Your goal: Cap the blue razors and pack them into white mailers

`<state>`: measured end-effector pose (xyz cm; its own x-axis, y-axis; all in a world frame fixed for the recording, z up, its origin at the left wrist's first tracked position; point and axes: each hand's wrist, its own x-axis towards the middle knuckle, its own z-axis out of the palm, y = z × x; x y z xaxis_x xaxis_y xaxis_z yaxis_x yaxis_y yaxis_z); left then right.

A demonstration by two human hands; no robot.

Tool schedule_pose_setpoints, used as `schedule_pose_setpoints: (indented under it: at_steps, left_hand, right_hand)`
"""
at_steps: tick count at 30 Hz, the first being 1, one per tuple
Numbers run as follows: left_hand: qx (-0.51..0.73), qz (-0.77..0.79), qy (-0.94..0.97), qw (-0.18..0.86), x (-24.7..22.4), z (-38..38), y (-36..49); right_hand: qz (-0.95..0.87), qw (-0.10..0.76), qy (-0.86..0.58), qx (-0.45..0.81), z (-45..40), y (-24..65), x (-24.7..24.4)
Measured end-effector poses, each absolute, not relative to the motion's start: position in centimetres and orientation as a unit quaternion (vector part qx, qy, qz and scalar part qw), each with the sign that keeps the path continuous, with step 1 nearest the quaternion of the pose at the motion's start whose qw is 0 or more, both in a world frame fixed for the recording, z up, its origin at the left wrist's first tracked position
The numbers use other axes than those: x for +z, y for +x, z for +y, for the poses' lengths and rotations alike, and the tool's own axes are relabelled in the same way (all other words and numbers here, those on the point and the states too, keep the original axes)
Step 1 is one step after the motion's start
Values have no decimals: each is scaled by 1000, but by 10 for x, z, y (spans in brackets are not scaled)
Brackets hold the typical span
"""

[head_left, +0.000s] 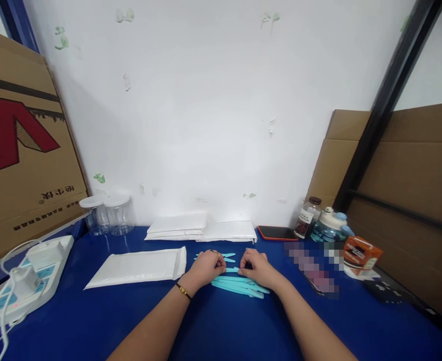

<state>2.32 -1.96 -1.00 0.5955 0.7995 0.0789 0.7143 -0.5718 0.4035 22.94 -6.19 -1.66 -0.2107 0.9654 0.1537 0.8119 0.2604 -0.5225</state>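
Observation:
My left hand and my right hand are closed in pinches at the two ends of one slim turquoise eyebrow razor. Their fingers cover its ends, and only the middle shows. Just below, several more turquoise razors lie in a loose bundle on the blue table. Behind my hands a few others lie on the tabletop, partly hidden by my left hand. A flat white padded mailer rests to the left of my left hand.
Stacked white mailers stand against the wall. At left are clear lidded jars and a power strip with cords. To the right lie a phone, a brown-capped bottle, a blue-lidded jug and an orange box.

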Motion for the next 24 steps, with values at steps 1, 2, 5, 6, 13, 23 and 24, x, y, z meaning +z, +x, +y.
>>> schedule_pose_setpoints:
  at_steps: [1,2,5,6,13,23,24]
  left_hand:
    - [132,431,878,162,-10,-18,23]
    - [138,432,878,155,-10,-17,22]
    - [158,449,870,129,-7,-10,15]
    - [163,459,865,122,-6,-8,11]
    - [217,482,841,114,-5,-5,1]
    - [137,368,896,205,-13,-21,17]
    - [127,370,896,211,-14,-20,17]
  right_hand:
    - [-763,226,-581,171,-61,229,-17]
    - [-767,222,-576,173,-60,230,-17]
    - [-762,228,-588,148,-55,243,-17]
    - [-749,238,-604,132,-53,250,-18]
    - [-699,287,-647,105,-53,271,-13]
    - [-779,189,-556,221,-72,256,-2]
    - [-782,188,-552,220,-71,257,-3]
